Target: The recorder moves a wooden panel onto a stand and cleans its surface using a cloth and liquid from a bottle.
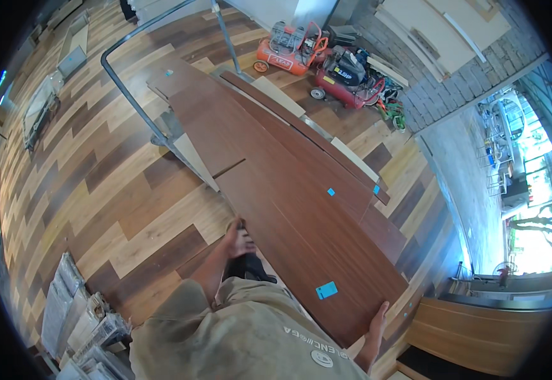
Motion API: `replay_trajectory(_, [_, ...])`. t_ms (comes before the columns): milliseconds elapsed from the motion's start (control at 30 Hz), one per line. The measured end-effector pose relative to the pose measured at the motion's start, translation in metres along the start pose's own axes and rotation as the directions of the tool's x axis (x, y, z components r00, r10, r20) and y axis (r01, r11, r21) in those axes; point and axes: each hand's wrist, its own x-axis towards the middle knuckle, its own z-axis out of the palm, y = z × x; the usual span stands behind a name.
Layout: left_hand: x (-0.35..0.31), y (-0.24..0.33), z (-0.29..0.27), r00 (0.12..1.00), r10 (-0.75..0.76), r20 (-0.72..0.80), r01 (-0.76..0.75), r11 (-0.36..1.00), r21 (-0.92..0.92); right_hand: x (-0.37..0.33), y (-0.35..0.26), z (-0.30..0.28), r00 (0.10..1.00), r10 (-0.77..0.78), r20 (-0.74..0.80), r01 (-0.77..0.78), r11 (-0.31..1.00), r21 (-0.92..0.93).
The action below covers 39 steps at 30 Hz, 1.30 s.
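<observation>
Right hand (376, 328), five o'clock, lies nearly straight against the brown board's (301, 221) near end; left hand (240, 240), half-curled, meets its left edge; grip cannot be told. Board, central, runs lengthwise five to eleven o'clock, over a trolley (130, 98).

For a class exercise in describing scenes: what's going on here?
A person is handling a long brown board: the right hand grips its near end and the left hand is at its left edge. The board extends over other boards on a trolley; whether it is lifted clear is hard to tell. An orange compressor and a red compressor stand beyond.
</observation>
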Motion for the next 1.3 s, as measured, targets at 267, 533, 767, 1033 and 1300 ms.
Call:
replay_trajectory(267, [0.012,0.256,-0.162,0.880,0.340,-0.332,-0.323,0.940,0.106,-0.110,-0.046,-0.002,0.996,-0.029,0.085,0.015,0.988,0.155])
replay_trajectory(533, [0.030,0.314,-0.086,0.912,0.356,-0.204,-0.329,0.931,0.157,-0.172,0.016,0.013,0.939,0.319,-0.131,-0.295,0.939,0.173])
replay_trajectory(767, [0.002,0.339,-0.063,0.865,0.444,-0.232,-0.339,0.860,0.382,-0.168,0.020,0.064,0.865,0.386,-0.320,-0.432,0.898,-0.086])
replay_trajectory(1033, [0.009,0.323,0.037,0.848,0.436,-0.301,-0.270,0.844,0.464,-0.066,0.067,0.053,0.922,0.285,-0.263,-0.326,0.936,-0.130])
replay_trajectory(1300, [0.075,0.328,0.069,0.847,0.458,-0.268,-0.327,0.848,0.417,0.071,0.045,0.042,0.918,0.397,0.013,-0.385,0.897,-0.217])
